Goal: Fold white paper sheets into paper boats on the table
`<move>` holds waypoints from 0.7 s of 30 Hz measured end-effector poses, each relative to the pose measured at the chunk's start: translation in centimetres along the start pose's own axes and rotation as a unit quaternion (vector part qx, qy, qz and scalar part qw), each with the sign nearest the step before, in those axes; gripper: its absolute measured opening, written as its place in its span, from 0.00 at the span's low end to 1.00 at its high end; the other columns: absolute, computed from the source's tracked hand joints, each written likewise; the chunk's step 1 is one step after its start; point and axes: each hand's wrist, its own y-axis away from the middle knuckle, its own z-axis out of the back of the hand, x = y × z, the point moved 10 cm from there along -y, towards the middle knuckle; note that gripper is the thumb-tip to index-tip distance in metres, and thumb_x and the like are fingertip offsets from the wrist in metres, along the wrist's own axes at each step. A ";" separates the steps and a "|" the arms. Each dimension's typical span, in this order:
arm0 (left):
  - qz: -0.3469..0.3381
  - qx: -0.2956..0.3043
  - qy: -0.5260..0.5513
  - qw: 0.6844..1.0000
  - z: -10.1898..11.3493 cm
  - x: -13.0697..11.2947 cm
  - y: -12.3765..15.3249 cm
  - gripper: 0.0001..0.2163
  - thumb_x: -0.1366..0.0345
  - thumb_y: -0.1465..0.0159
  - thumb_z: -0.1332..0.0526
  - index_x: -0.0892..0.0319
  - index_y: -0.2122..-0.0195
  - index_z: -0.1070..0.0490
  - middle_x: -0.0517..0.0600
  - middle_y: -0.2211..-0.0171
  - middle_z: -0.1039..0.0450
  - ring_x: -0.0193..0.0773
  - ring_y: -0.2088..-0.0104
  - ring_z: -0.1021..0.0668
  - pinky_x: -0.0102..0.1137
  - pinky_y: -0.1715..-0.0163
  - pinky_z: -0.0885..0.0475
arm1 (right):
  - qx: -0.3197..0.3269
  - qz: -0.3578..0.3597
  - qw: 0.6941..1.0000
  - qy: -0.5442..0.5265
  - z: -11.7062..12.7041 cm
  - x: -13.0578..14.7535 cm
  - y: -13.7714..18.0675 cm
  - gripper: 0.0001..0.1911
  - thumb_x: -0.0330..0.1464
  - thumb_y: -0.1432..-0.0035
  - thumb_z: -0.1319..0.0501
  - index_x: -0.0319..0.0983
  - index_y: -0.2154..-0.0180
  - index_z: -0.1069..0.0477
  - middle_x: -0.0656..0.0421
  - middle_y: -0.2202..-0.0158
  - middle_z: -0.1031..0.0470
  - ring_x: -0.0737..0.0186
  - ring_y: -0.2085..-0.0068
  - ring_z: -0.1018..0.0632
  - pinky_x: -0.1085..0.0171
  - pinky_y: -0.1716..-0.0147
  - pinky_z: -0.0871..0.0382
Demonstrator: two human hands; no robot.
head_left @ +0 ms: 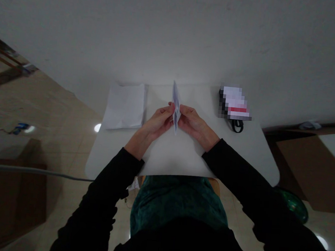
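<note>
Both my hands meet above the middle of a small white table [250, 157] that stands against a white wall. Between them stands a folded piece of white paper [175, 98], upright and narrow, its top pointing away from me. My left hand [157, 122] pinches its left side with thumb and fingers closed. From the other side my right hand [194, 122] grips the same paper. Black sleeves cover both my arms.
A stack of white paper sheets [125, 105] lies at the table's back left. A black device with a blurred label [234, 108] rests at the back right. Tiled floor lies to the left, a green round object [294, 205] to the lower right.
</note>
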 end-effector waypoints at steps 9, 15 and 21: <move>-0.028 0.031 -0.014 0.999 -0.9 -0.8 0.6 0.14 0.55 0.43 0.25 0.61 0.71 0.21 0.45 0.74 0.25 0.27 0.72 0.25 0.25 0.65 0.30 | 0.029 0.029 0.999 0.021 -0.7 0.8 0.0 0.21 0.50 0.62 0.20 0.44 0.69 0.19 0.65 0.73 0.25 0.69 0.70 0.27 0.68 0.66 0.27; -0.076 0.045 -0.034 0.996 -1.4 -1.9 0.8 0.19 0.51 0.51 0.22 0.60 0.68 0.18 0.45 0.72 0.23 0.27 0.71 0.25 0.25 0.64 0.30 | 0.038 0.013 0.999 0.004 -1.2 1.1 0.5 0.22 0.47 0.58 0.21 0.44 0.62 0.17 0.61 0.61 0.19 0.65 0.59 0.22 0.65 0.51 0.26; -0.051 0.035 -0.017 0.998 -1.3 -1.4 0.9 0.19 0.50 0.51 0.22 0.60 0.71 0.20 0.44 0.74 0.24 0.27 0.72 0.24 0.24 0.65 0.29 | 0.061 0.011 0.997 0.042 -2.1 1.5 1.1 0.28 0.50 0.61 0.20 0.43 0.60 0.16 0.56 0.49 0.19 0.59 0.50 0.22 0.61 0.50 0.25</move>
